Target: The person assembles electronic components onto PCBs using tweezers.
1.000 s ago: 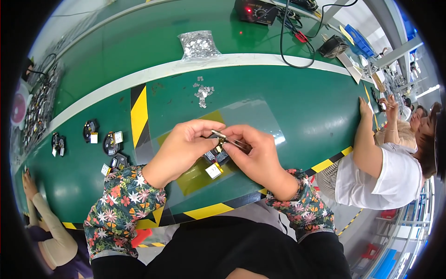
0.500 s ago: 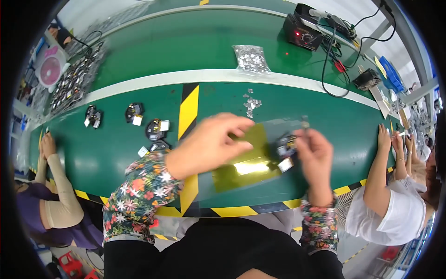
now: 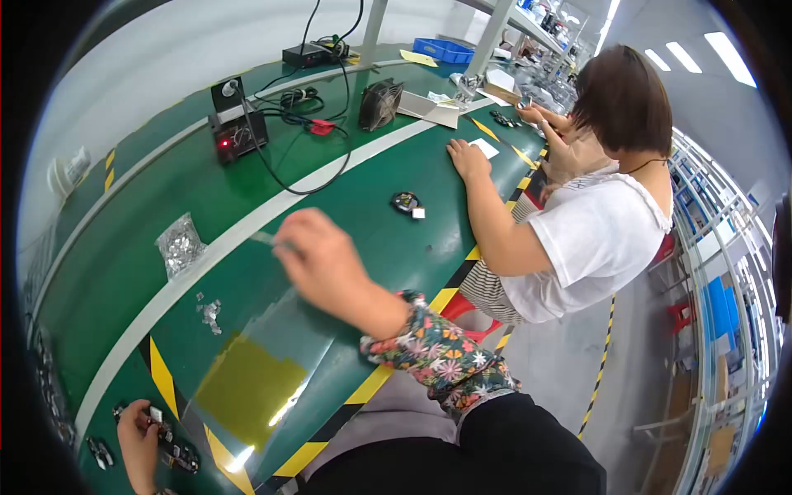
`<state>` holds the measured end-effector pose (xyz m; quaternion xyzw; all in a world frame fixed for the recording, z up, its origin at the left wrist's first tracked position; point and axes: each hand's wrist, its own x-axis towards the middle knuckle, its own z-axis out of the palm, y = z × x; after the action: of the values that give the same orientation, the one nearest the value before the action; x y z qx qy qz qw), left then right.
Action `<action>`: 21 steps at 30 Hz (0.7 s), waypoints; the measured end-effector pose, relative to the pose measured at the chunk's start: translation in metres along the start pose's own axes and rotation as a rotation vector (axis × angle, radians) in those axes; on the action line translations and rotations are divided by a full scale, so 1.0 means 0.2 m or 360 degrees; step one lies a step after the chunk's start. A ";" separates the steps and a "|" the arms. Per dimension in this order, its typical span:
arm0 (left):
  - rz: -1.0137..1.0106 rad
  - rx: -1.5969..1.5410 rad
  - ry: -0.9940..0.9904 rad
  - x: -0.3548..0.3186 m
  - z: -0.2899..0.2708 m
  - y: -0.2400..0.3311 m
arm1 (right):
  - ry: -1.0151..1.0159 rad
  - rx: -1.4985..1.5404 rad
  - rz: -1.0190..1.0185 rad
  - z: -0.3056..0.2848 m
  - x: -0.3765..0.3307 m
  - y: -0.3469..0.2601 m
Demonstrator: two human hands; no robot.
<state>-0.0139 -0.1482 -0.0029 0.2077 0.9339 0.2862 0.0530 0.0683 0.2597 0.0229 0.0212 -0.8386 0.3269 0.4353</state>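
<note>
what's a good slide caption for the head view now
Left hand at black electronic modules, right hand with a thin blurred tool over a green bench, yellow film between the hands.

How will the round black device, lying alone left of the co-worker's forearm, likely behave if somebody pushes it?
The black device would probably slide rather than roll, since it lies flat on the shiny green bench. Its white square piece may catch first, because it sticks out beyond the rounded body. It looks fairly light, being small and compact.
</note>
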 end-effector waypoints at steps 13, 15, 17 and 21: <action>0.0246 -0.1619 -0.0070 0.27 0.36 0.67 | -0.0801 0.0848 0.0404 0.33 -0.13 -0.27; 0.0283 -0.1614 -0.0057 0.24 0.40 0.65 | -0.0835 0.0924 0.0632 0.36 -0.15 -0.24; 0.0343 -0.1692 -0.0085 0.21 0.42 0.64 | -0.0896 0.0891 0.0669 0.36 -0.15 -0.24; -0.0032 -0.1933 -0.0303 0.21 0.40 0.65 | -0.0815 0.0750 0.0539 0.35 -0.16 -0.22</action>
<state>0.0129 0.0085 0.0038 0.1563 0.5971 0.7469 0.2475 0.0512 0.1772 -0.0058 0.0628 -0.8136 0.5621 0.1349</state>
